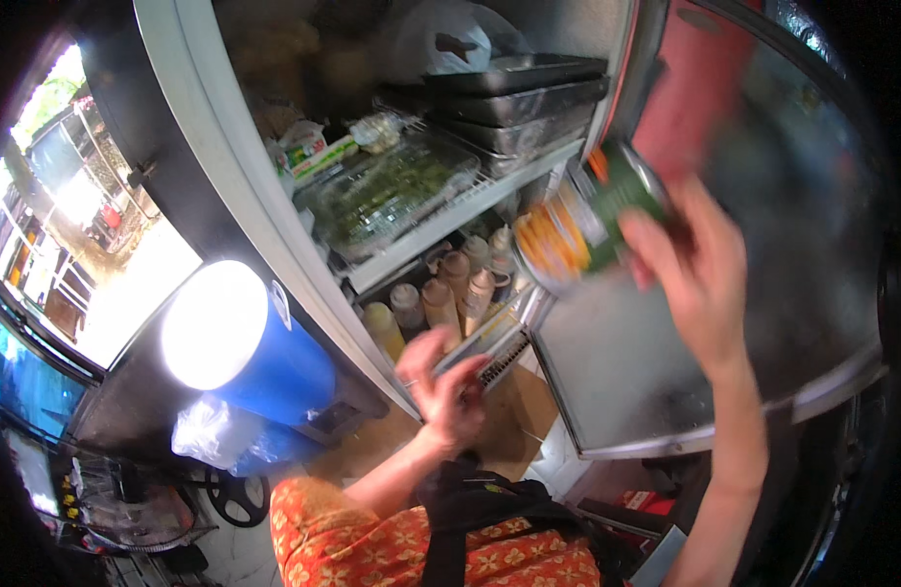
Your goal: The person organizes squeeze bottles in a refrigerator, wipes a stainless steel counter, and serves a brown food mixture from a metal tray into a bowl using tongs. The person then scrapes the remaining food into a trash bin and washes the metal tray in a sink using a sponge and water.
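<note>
My right hand (689, 268) grips a tin can (597, 220) with a green label and a picture of yellow-orange pieces. The can is tilted and slightly blurred, held before the opening of a refrigerator cabinet by its glass door (626, 374). My left hand (446, 389), fingers apart and curled, hovers near the cabinet's lower front edge with nothing visible in it. Just beyond that hand, several squeeze bottles (439, 301) stand on the lower shelf. On the shelf above lies a clear-covered tray of green food (391, 191).
Stacked metal trays (520, 106) sit at the upper shelf's right, with a white plastic bag (450, 37) on top. Left of the cabinet stands a blue drum (292, 367) with a glaring white top, beside a plastic bag (215, 433). The glass door stands ajar on the right.
</note>
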Available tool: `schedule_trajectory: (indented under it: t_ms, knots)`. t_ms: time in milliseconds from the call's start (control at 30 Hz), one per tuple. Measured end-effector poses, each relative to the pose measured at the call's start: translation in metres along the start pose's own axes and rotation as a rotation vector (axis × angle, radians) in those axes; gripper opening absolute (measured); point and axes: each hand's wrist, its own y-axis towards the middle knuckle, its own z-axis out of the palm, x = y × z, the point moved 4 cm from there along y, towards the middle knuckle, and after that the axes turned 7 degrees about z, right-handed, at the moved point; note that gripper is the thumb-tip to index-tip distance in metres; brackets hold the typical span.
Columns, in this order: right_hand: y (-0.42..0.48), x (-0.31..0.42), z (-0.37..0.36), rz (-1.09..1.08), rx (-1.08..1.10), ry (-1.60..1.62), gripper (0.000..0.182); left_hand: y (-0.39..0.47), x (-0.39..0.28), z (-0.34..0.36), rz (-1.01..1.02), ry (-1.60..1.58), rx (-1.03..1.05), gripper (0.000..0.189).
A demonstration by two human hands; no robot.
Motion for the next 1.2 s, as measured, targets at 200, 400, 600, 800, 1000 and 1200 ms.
schedule_trajectory:
  t_ms: [200,400,600,800,1000,1200]
  knots:
    - [0.184,0.033,0.118,-0.494,-0.084,-0.512,0.034,0.061,0.071,-0.057,0.076,0.476,-0.415,0.02]
    - [0.289,0.0,0.23,-0.383,0.253,-0.752,0.029,0.055,0.084,-0.061,0.224,0.57,-0.389,0.024]
    - [0.308,-0.016,0.272,-0.418,0.362,-0.86,0.035,0.055,0.089,-0.06,0.211,0.606,-0.359,0.029]
    - [0.333,-0.063,0.309,-0.497,0.205,-0.694,0.03,0.068,0.083,-0.046,0.165,0.44,-0.472,0.035]
    - [0.321,-0.084,0.316,-0.5,0.278,-0.812,0.02,0.062,0.089,-0.038,0.213,0.526,-0.405,0.037]
    - [0.309,-0.064,0.297,-0.191,0.605,-0.761,0.021,0.056,0.089,-0.045,0.203,0.532,-0.398,0.039]
